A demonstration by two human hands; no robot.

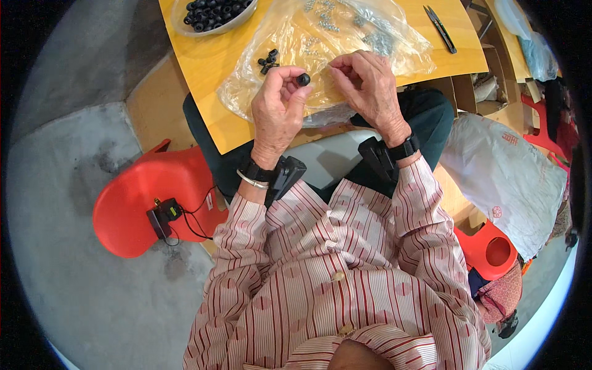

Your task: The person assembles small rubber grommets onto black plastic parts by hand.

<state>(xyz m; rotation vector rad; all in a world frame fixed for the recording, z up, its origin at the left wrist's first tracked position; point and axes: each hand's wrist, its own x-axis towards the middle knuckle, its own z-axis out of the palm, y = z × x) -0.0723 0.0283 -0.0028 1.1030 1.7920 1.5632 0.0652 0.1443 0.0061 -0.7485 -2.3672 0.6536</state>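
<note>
My left hand [280,106] pinches a small black round knob [303,79] between thumb and fingertips, above a clear plastic bag spread on the yellow table. Thumb and forefinger of my right hand [369,85] are pressed together a little to the right of the knob; what they hold, if anything, is too small to make out. Several small black parts [268,61] lie on the clear plastic bag [246,83] just beyond my left hand. Small shiny metal pieces [325,17] are scattered farther back on the plastic, with a denser heap [379,43] beyond my right hand.
A clear bowl [229,24] of black knobs stands at the table's far left. Black-handled thread snips [440,29] lie at the far right of the yellow table [213,126]. A red stool [139,203] with a black device is on my left, a white sack [502,172] on my right.
</note>
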